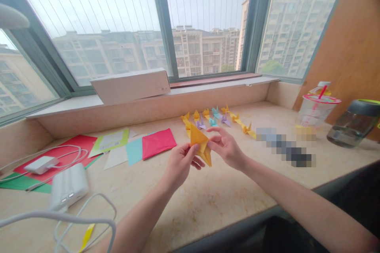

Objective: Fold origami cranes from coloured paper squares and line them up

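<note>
A partly folded piece of yellow origami paper [199, 137] is held up above the counter between both hands. My left hand [184, 160] pinches its lower left side, thumb in front and fingers curled behind. On the right, my right hand [227, 146] grips the paper's edge between thumb and index finger. Behind the paper, several folded paper cranes stand in rows, among them a yellow crane [247, 128], a blue crane [215, 112] and a purple crane [225, 120]. The paper hides part of the nearest cranes.
Left of my hands lie a red paper packet [159, 143], light blue paper [135, 151] and a white power bank [70, 185] with cables. A white box [132, 85] rests on the sill. At right stand a plastic cup [314, 110] with a straw and a dark-lidded bottle [352, 124].
</note>
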`<state>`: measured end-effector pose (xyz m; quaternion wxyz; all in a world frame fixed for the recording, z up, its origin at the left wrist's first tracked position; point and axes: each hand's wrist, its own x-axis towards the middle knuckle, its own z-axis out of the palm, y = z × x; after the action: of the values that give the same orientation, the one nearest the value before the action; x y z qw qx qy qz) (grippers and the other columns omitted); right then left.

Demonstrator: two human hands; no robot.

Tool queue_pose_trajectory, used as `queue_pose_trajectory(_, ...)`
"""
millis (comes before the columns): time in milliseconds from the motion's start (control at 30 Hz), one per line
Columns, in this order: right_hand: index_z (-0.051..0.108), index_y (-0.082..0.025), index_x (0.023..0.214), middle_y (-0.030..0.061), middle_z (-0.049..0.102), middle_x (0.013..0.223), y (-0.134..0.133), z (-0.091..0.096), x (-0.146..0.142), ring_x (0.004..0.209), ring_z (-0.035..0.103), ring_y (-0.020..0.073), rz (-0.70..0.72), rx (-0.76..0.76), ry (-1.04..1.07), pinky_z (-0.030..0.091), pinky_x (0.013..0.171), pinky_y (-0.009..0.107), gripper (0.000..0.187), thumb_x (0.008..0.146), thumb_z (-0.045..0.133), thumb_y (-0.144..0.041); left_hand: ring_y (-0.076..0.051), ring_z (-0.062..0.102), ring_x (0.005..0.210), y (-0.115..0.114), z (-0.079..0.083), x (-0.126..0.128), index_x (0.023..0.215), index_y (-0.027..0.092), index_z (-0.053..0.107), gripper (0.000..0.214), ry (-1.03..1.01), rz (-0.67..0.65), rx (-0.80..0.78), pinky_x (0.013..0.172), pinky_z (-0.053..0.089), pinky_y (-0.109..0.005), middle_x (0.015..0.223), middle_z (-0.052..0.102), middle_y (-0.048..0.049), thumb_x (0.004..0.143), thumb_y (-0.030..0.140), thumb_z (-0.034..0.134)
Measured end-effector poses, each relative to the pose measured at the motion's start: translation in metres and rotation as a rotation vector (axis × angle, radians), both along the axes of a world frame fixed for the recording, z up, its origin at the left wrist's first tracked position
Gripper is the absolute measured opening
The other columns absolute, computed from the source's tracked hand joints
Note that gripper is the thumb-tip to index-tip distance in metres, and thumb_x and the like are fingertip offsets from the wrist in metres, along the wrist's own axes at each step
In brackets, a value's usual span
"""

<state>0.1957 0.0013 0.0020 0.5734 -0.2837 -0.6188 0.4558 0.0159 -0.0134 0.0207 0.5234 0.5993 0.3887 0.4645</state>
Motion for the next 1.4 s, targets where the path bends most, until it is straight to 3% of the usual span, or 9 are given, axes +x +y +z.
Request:
queue_pose_trajectory(67,0.06,-0.02,0.117,0.0016,0.071,0.078,-0.001,0.003,0.0,0.069,0.065,0.0149,0.038,-0.014,-0.022,0.054,0.068,0.03,0.04,0.087,0.067,-0.045,-0.016,0.067,0.048,-0.001,0.0,0.0,0.082,0.011,0.065,0.04,0.009,0.032,0.019,0.045,0.051,-0.023,0.066,0.071,-0.0061,0.084,0.051,0.065)
queue_pose_trajectory(233,0.069,-0.015,0.082,0.002,0.065,0.067,0.0,0.004,-0.001,0.06,0.057,0.0132,0.063,0.015,-0.137,0.049,0.057,0.026,0.042,0.089,0.06,-0.055,-0.014,0.066,0.047,-0.002,-0.003,0.0,0.079,0.012,0.065,0.036,0.019,0.03,0.051,0.043,0.05,-0.021,0.068,0.072,-0.0067,0.087,0.047,0.064)
queue_pose_trajectory(567,0.068,-0.015,0.082,0.0025,0.066,0.07,0.002,-0.002,-0.001,0.063,0.058,0.0135,0.031,-0.018,-0.163,0.049,0.061,0.027,0.035,0.088,0.063,-0.049,-0.014,0.064,0.044,-0.002,-0.006,0.003,0.084,0.011,0.061,0.042,-0.05,0.01,-0.001,0.039,0.047,-0.02,0.066,0.07,-0.0056,0.09,0.052,0.056)
queue_pose_trajectory(833,0.065,-0.016,0.076,-0.0001,0.06,0.063,0.001,0.002,0.005,0.056,0.053,0.0114,0.114,-0.03,-0.201,0.043,0.054,0.024,0.037,0.091,0.057,-0.049,-0.014,0.065,0.045,-0.004,-0.008,0.002,0.079,0.013,0.06,0.039,0.033,-0.005,0.095,0.037,0.045,-0.017,0.056,0.065,-0.0019,0.092,0.049,0.055)
queue_pose_trajectory(1033,0.066,-0.016,0.076,0.0003,0.061,0.064,-0.002,0.006,0.002,0.057,0.053,0.012,0.027,0.006,-0.254,0.044,0.055,0.025,0.038,0.089,0.06,-0.051,-0.014,0.066,0.047,-0.004,-0.008,0.003,0.088,0.011,0.062,0.039,0.074,0.064,0.112,0.038,0.047,-0.018,0.064,0.068,-0.0041,0.092,0.05,0.056)
queue_pose_trajectory(1133,0.066,-0.016,0.079,0.0009,0.062,0.065,-0.005,0.006,0.0,0.058,0.054,0.0123,-0.012,0.022,-0.267,0.044,0.055,0.026,0.037,0.091,0.058,-0.05,-0.015,0.067,0.049,-0.003,-0.007,0.004,0.112,0.012,0.058,0.043,0.007,0.134,0.127,0.038,0.048,-0.019,0.07,0.069,-0.0031,0.089,0.048,0.061)
queue_pose_trajectory(1233,0.067,-0.015,0.082,0.0017,0.064,0.067,-0.008,0.007,0.0,0.056,0.054,0.0121,-0.034,0.019,-0.28,0.045,0.053,0.026,0.037,0.093,0.056,-0.049,-0.014,0.066,0.049,-0.002,-0.007,0.004,0.135,0.018,0.044,0.056,-0.042,0.154,0.152,0.039,0.049,-0.018,0.07,0.069,0.0003,0.088,0.043,0.064)
queue_pose_trajectory(1400,0.069,-0.016,0.093,0.0053,0.07,0.082,-0.006,0.008,-0.001,0.062,0.057,0.0126,0.041,0.005,-0.232,0.048,0.058,0.027,0.03,0.09,0.061,-0.044,-0.01,0.061,0.048,0.001,-0.012,0.002,0.13,0.023,0.049,0.042,-0.038,0.125,0.251,0.041,0.051,-0.018,0.076,0.069,0.0009,0.093,0.04,0.058)
